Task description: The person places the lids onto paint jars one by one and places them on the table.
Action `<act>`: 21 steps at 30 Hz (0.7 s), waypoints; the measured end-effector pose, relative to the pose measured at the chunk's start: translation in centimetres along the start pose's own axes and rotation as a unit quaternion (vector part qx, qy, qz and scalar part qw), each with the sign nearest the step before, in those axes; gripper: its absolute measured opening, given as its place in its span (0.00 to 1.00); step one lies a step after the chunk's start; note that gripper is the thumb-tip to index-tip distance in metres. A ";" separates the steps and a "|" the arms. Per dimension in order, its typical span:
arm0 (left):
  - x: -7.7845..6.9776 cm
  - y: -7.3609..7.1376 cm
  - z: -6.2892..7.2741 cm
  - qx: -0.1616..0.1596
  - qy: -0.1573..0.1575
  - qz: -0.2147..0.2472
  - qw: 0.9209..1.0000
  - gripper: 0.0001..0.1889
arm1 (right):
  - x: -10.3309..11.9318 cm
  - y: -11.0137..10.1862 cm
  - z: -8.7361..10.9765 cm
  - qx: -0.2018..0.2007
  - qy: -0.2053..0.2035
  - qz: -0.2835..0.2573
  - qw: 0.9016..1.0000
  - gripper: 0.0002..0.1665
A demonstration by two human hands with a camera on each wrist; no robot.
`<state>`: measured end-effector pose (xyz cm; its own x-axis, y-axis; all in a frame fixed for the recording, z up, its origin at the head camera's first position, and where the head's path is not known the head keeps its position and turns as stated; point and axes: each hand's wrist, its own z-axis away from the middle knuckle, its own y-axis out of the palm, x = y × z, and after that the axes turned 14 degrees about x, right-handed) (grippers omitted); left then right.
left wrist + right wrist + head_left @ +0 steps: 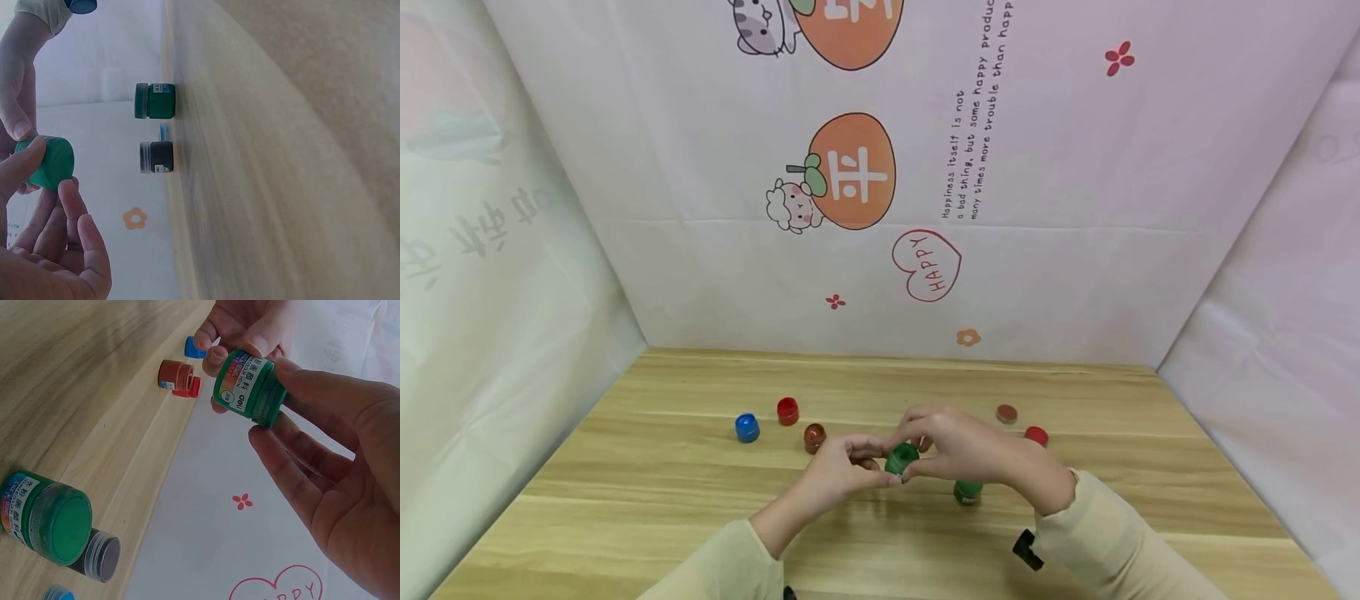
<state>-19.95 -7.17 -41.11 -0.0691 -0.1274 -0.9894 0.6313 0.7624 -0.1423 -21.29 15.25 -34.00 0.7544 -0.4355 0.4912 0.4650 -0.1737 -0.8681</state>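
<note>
I see the left hand (841,473) and right hand (964,446) both clamped on the green jar (900,460), presumably steadying its base against the rim grip, another green jar (967,493) at four o'clock.

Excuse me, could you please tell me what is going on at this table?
A person is holding a small green paint jar above the table: the left grip has its body, and the right grip is at its rim end. A second green jar stands near the right grip. Over on the left sit a blue jar, a red jar and a brown jar.
</note>
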 end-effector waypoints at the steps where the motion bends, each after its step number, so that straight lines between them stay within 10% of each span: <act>1: 0.0 0.0 0.0 -0.001 0.000 0.001 1.000 0.19 | 0.0 0.0 0.0 -0.002 -0.001 0.002 1.000 0.17; 21: 0.0 -0.1 -0.1 -0.012 -0.007 -0.013 1.000 0.17 | 0.0 0.1 0.0 -0.021 -0.021 0.003 1.000 0.13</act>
<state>-20.03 -7.19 -41.13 -0.0733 -0.1564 -0.9850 0.6111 0.7734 -0.1683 -21.25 15.23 -34.10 0.7760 -0.3989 0.4886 0.4421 -0.2085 -0.8724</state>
